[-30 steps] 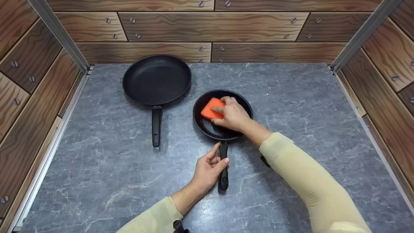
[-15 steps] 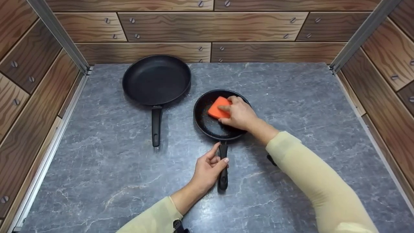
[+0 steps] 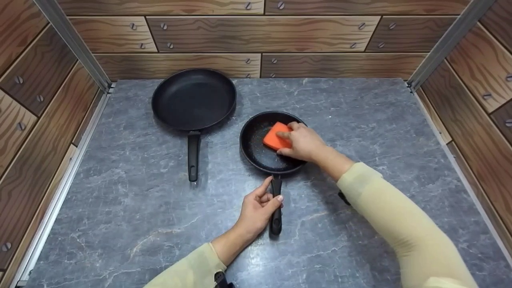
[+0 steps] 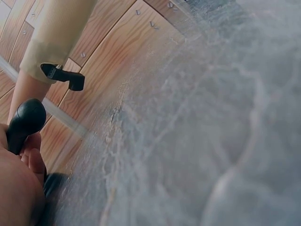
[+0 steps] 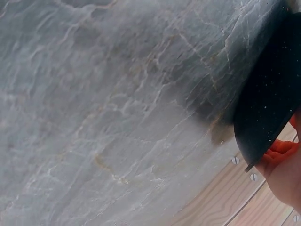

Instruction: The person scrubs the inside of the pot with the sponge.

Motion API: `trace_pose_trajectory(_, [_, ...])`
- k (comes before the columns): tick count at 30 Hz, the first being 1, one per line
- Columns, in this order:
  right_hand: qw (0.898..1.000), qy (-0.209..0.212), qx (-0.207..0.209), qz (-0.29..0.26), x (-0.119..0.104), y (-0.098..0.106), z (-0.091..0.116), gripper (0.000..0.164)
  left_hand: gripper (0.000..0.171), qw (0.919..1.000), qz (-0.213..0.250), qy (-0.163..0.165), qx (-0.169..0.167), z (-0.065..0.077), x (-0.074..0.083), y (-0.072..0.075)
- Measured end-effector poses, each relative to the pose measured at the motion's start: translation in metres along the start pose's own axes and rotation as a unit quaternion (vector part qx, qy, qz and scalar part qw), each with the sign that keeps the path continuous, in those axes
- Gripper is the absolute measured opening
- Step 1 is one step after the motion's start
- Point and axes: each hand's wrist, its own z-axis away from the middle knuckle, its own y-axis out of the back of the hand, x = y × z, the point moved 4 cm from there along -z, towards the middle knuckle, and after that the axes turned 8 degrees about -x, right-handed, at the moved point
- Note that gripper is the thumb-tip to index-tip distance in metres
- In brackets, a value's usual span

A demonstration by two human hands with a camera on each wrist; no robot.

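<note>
Sponge (image 3: 272, 138) in right grip (image 3: 309, 144) slid rightward inside small pan (image 3: 255, 151); left grip (image 3: 257, 209) holds handle (image 3: 276, 221).

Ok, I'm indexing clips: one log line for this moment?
left hand: grips handle of small pan; right hand: holds orange sponge inside it; large pan: untouched

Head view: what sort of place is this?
Probably a staged workstation or recording booth, not a lived-in kitchen: a grey marbled tabletop, walled in by wood-plank-patterned panels that look printed, with metal corner posts.
</note>
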Motion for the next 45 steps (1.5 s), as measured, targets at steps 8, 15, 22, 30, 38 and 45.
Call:
trace_pose_trajectory(8, [1.000, 0.016, -0.007, -0.017, -0.001, 0.001, 0.007, 0.066, 0.070, 1.0000, 0.001, 0.001, 0.001, 0.000, -0.001, 0.000])
trace_pose_trajectory(15, [0.999, 0.026, -0.017, -0.033, -0.001, 0.001, 0.012, 0.067, 0.070, 1.0000, -0.006, 0.002, 0.000, -0.001, -0.001, 0.001])
trace_pose_trajectory(22, [0.997, 0.030, -0.034, -0.062, -0.002, 0.000, 0.018, 0.068, 0.071, 1.0000, -0.001, -0.002, 0.000, 0.000, -0.002, 0.000])
trace_pose_trajectory(30, [0.996, 0.042, -0.033, -0.074, -0.005, -0.001, 0.025, 0.069, 0.070, 1.0000, -0.003, -0.002, 0.002, -0.001, -0.002, 0.001])
trace_pose_trajectory(38, [0.994, 0.061, -0.028, -0.089, -0.009, -0.003, 0.028, 0.067, 0.070, 1.0000, -0.004, -0.002, 0.001, 0.000, -0.001, 0.001])
trace_pose_trajectory(45, [0.993, 0.072, -0.030, -0.089, -0.011, -0.004, 0.029, 0.064, 0.071, 0.9999, -0.010, 0.002, -0.001, 0.000, -0.001, 0.000])
